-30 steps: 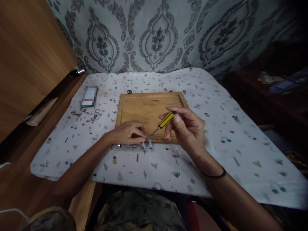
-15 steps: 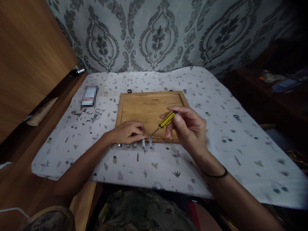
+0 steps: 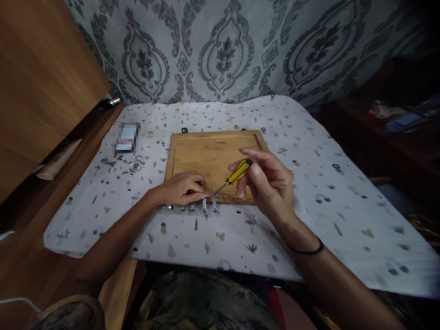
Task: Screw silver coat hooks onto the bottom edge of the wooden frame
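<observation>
My right hand (image 3: 270,183) holds a small screwdriver (image 3: 238,173) with a yellow and black handle between thumb and fingers. Its thin shaft slants down to the left, with the tip at a silver metal hook (image 3: 215,204) on the near edge of a wooden panel (image 3: 206,151). My left hand (image 3: 184,188) rests on that edge, fingertips pinched together just left of the tip; whatever they grip is too small to make out. Several more silver hooks (image 3: 204,205) stick out along the edge, some partly under my left hand.
A phone (image 3: 127,137), blurred over, lies at the left on the patterned tablecloth (image 3: 282,247). Small metal bits (image 3: 125,165) are scattered below it. A wooden cabinet (image 3: 44,68) borders the left side, and a patterned curtain (image 3: 225,50) hangs behind.
The screwdriver handle and my right-hand fingers have shifted very slightly. My left hand stays in place, and the panel and hooks sit as before.
</observation>
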`<state>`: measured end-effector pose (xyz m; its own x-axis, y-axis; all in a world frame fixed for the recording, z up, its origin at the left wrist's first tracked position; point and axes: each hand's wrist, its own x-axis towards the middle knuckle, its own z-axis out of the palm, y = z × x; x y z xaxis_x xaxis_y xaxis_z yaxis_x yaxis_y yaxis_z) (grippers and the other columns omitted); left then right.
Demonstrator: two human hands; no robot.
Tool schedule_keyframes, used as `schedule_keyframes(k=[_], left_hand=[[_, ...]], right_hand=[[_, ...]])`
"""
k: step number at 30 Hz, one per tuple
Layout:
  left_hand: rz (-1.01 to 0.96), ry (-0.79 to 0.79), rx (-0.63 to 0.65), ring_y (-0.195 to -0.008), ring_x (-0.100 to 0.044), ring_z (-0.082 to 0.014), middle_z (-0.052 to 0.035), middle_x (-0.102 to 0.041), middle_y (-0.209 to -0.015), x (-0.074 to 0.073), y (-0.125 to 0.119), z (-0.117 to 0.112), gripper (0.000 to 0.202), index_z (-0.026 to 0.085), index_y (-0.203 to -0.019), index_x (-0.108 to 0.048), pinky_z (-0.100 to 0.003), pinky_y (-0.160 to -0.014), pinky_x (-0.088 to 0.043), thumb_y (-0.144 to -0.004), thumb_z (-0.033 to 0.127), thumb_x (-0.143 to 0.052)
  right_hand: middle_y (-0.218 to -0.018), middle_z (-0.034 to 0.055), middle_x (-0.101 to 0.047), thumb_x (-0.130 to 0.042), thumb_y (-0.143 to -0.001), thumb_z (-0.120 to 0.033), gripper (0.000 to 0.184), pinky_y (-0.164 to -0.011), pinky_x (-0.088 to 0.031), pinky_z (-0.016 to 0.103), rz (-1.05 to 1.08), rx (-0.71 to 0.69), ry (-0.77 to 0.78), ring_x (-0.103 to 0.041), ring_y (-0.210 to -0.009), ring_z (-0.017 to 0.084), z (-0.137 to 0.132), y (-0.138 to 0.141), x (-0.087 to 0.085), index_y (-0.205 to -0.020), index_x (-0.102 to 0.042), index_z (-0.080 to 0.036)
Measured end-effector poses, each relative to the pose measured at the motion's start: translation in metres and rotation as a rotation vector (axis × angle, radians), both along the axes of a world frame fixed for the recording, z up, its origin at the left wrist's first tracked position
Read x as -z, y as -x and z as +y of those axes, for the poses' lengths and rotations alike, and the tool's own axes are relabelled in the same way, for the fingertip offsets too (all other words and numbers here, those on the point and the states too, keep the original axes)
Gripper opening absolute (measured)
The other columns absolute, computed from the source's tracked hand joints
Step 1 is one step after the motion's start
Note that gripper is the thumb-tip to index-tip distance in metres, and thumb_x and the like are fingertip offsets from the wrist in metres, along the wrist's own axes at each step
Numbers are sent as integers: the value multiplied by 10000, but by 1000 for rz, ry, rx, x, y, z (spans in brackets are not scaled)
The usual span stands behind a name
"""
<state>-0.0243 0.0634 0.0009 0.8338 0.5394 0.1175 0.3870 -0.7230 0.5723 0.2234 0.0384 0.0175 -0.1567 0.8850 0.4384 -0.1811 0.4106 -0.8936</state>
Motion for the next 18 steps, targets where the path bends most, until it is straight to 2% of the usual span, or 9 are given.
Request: schedule_keyframes(k=[3,8,14,18], left_hand=[[13,-3,-3,-957,-649,-195,-96,-690,-1009,1,0,0,412,201,-1034,-812,-310,-849,-475,-1078,439,-480],[-19,-27,-21,-956,-652,-196,-94,-699,-1003,6,-1,0,346,208,-1108,-824,-298,-830,-470,-1019,464,-609],[-7,-25,-40,-943,-661,-192,-91,-717,-1003,6,-3,1,282,219,-1102,-832,-292,-825,-473,-977,429,-691],[-34,-37,-36,-913,-672,-191,-101,-730,-988,7,-4,0,283,181,-1093,-835,-282,-790,-472,-963,402,-715]], right_hand=[[-971,28,-799,-660,-982,-488,301,-436,-554,261,-22,-21,7,-627,-446,94,-1,-1,0,-1214,-717,-305],[-967,26,-805,-719,-949,-448,221,-417,-548,239,2,-12,-3,-623,-441,84,-1,0,-4,-1090,-756,-282],[-909,33,-807,-776,-908,-420,206,-387,-536,226,22,0,7,-594,-403,79,-1,0,-7,-994,-731,-238],[-898,30,-799,-778,-910,-391,188,-374,-532,219,7,18,-4,-596,-394,80,-3,0,-7,-1033,-741,-253]])
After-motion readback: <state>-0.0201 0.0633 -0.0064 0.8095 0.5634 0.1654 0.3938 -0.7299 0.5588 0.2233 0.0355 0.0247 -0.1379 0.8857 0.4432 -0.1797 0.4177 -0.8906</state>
